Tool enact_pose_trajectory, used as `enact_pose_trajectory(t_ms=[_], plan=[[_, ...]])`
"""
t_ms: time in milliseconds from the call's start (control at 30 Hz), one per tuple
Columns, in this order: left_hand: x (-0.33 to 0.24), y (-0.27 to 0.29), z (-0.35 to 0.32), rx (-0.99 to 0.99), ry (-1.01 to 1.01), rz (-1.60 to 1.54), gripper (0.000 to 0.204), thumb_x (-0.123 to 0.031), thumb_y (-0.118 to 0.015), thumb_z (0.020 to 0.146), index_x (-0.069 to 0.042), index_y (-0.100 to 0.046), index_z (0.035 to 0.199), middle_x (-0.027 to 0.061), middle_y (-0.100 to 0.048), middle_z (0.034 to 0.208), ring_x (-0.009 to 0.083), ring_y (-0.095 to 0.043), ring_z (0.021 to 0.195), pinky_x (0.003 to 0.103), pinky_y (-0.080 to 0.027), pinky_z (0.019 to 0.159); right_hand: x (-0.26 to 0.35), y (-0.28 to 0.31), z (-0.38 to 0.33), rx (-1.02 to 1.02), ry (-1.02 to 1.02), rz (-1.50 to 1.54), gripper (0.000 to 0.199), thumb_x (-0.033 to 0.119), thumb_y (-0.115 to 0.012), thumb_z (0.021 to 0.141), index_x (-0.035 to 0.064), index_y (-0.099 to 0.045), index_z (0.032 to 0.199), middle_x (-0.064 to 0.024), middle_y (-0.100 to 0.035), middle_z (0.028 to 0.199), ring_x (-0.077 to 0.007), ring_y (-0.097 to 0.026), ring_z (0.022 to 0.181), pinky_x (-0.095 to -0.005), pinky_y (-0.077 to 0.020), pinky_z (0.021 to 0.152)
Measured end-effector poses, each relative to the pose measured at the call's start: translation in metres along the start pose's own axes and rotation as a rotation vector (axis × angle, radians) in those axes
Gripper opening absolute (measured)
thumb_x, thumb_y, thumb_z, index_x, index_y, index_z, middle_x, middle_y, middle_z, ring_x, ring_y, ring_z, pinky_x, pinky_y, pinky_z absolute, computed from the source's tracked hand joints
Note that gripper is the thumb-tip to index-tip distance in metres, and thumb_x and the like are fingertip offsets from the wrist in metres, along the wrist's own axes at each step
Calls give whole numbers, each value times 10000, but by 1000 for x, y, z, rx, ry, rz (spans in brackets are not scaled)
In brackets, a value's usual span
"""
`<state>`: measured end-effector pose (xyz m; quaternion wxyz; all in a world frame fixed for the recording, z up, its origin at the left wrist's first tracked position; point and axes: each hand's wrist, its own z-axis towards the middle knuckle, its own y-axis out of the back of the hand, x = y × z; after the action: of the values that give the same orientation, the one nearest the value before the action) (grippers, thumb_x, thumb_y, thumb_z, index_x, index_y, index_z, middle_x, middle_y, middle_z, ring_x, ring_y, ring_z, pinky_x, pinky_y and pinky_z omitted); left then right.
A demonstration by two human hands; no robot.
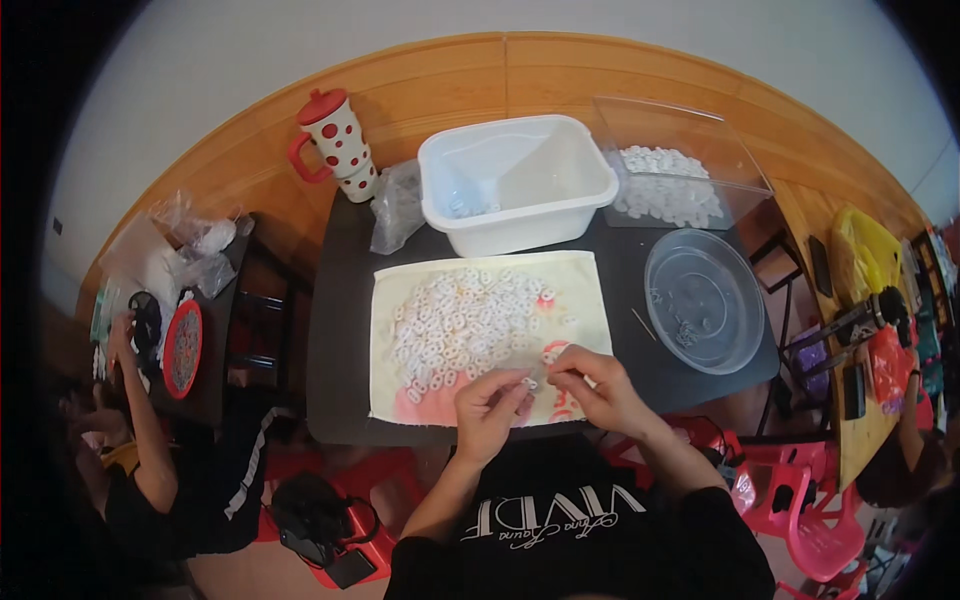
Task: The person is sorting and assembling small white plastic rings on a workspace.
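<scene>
Two bare hands are meeting at lower centre of the frame, over the near edge of a cream cloth mat with pink marks (480,275) lying on the dark desk (340,330). The left hand (487,408) and right hand (598,390) are each pinching, fingers clenched, what appears to be a small white plastic ring (530,378) between them. Many loose white rings (455,325) are lying heaped on the mat, just above the hands. A white rectangular plastic tub (515,180) is standing at upper centre; a clear round plastic lid (703,298) is sitting at right.
</scene>
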<state>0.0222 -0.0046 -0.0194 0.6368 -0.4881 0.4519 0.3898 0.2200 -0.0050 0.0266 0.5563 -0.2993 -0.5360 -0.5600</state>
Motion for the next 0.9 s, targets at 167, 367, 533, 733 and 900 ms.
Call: enact_pose_trajectory(t_ms=[167,367,533,733,900], plan=[[3,4,-3,16,-44,-39,195,59,-624,916,30,-672,1103,76,-673,860,108,-631,692,218,-474,584,-10,-23,9,-3,28,-5,21,-22,-584,917,-8,-591,931,-127,-587,805,-247,-581,700,-326,-449,631],[5,4,-4,15,-52,-61,201,48,-607,929,29,-660,1122,61,-654,831,89,-596,666,224,-479,589,-2,-21,12,51,32,-70,19,-8,-591,920,-10,-594,939,-125,-580,797,-239,-577,700,-319,-445,626],[1,3,-4,11,-56,-62,206,47,-605,931,31,-655,1131,59,-650,817,87,-596,668,226,-480,588,-1,-23,12,30,22,-97,26,-2,-605,913,-11,-597,937,-119,-575,785,-233,-558,679,-316,-439,613],[0,3,-5,11,-50,-61,206,50,-599,933,33,-654,1131,60,-647,817,89,-595,676,229,-480,591,-1,-24,11,24,5,-102,25,3,-616,908,-10,-596,918,-123,-574,785,-236,-554,678,-320,-436,615],[6,6,-5,35,-62,-60,202,63,-601,931,33,-655,1123,76,-664,878,112,-631,706,238,-507,609,3,-26,13,34,69,-177,33,-8,-608,904,-6,-589,930,-135,-580,808,-274,-569,709,-339,-445,639]])
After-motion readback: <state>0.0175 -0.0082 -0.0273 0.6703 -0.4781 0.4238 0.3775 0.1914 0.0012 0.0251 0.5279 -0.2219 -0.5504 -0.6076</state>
